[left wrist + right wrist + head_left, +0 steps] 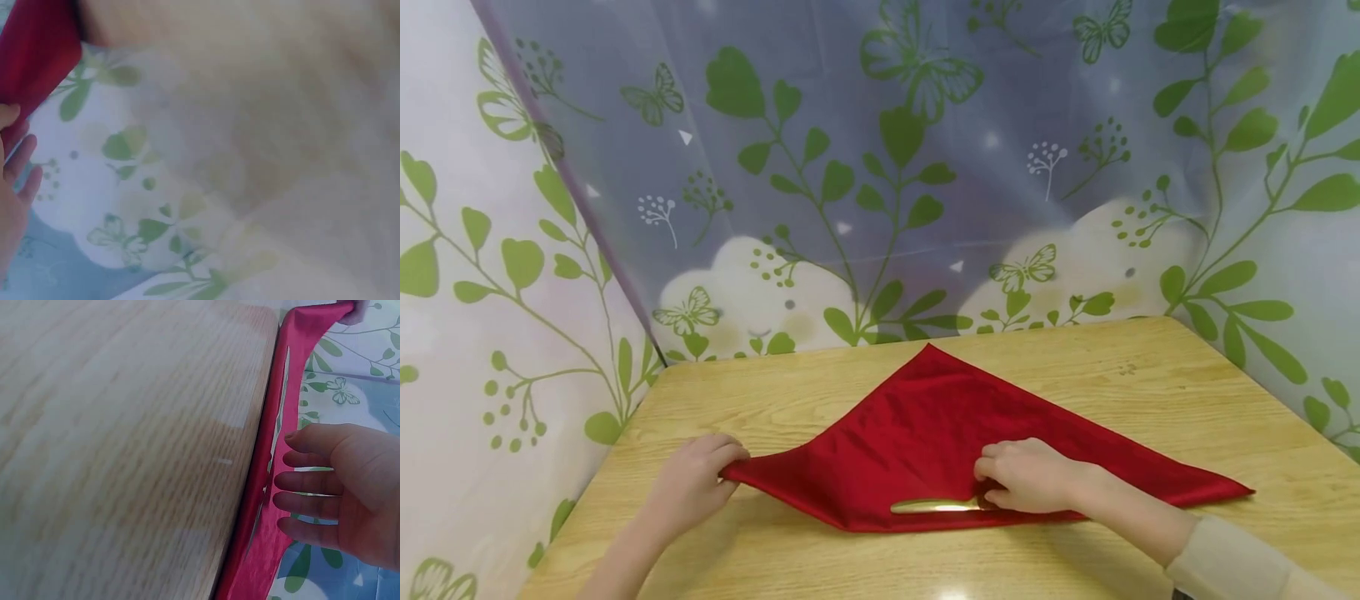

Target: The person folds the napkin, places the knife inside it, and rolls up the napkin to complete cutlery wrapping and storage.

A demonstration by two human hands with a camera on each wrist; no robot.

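Observation:
A satiny red cloth napkin lies as a broad triangle on the wooden table, its peak pointing away from me. My left hand pinches its left corner between thumb and fingers and holds that corner raised off the tabletop. Along the near edge of the cloth rests a shiny gold table knife, its rounded end toward the left. Over the knife's right part is my right hand, which hides that end in the head view. In the right wrist view, the right fingers extend straight down at the cloth beside the knife.
The wooden table extends on every side of the napkin. Behind it hangs a backdrop printed with green leaves, butterflies and white clouds. More of this printed fabric stands at the left and right.

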